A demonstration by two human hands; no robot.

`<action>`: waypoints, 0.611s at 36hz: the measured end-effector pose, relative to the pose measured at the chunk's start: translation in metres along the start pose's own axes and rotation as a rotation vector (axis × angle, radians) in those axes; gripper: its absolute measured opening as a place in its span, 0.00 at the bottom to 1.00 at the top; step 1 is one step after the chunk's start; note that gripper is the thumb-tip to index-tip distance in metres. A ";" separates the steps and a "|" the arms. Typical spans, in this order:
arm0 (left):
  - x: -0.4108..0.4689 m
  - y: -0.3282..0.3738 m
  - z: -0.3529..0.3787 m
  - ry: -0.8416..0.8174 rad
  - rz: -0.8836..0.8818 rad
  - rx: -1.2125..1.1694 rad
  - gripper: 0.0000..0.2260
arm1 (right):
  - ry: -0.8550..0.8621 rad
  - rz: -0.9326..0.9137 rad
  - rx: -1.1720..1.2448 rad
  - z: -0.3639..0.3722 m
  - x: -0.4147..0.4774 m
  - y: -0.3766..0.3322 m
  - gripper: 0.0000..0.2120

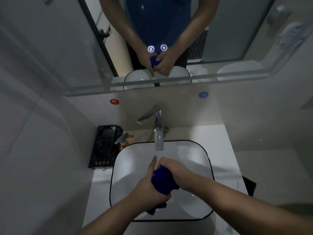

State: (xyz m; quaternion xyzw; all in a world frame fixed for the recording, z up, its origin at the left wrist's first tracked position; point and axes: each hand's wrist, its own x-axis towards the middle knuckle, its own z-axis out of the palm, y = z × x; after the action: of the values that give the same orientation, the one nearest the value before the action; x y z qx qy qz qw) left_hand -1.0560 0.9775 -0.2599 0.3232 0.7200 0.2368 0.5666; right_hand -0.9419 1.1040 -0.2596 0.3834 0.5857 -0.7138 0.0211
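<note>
Blue cloth (162, 181) is bunched between your two grips, above the white basin (194, 160) and just short of the tap (158, 133). Your left grip (149, 187) grasps its lower part, a tail hanging below; your right grip (174, 168) grasps its upper end. The basin sits on the bench (225, 150).

Basin (194, 160): centre occupied by left hand (149, 185), right hand (172, 168) and blue cloth (162, 179) gripped between them. Open room inside bowl along left and right walls. Tap spout (159, 139) overhangs rear rim, just beyond fingers (153, 162). Lever (147, 116) juts left above spout. Rear-left corner blocked: black tray (105, 146) against wall, pump bottle (124, 141) wedged between tray and basin rim. Surface (221, 150) right of basin: open passage. Dark object (249, 184) at its right edge, near right forearm.
</note>
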 end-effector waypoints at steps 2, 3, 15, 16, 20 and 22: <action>0.000 -0.006 0.008 0.082 0.079 0.040 0.63 | 0.083 0.028 -0.064 0.004 0.001 0.004 0.22; -0.001 -0.007 0.011 0.113 0.091 0.068 0.62 | 0.114 0.027 -0.098 0.006 0.003 0.005 0.24; -0.003 0.014 0.015 0.081 -0.159 0.401 0.20 | 0.210 -0.017 -0.312 0.021 0.015 0.011 0.16; 0.000 0.018 0.011 0.047 -0.181 0.314 0.17 | 0.263 -0.087 -0.228 0.020 0.011 0.015 0.12; 0.003 0.020 -0.015 -0.074 -0.294 -0.217 0.13 | 0.124 -0.429 -0.414 0.006 -0.015 0.024 0.22; 0.001 0.016 -0.028 -0.143 -0.379 -0.355 0.19 | 0.003 -0.538 -0.696 -0.003 -0.024 0.036 0.36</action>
State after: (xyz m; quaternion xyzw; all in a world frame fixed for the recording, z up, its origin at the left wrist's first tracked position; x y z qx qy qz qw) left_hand -1.0803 0.9897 -0.2423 0.0942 0.6732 0.2255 0.6979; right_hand -0.9058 1.0855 -0.2753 0.1883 0.8703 -0.4534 -0.0387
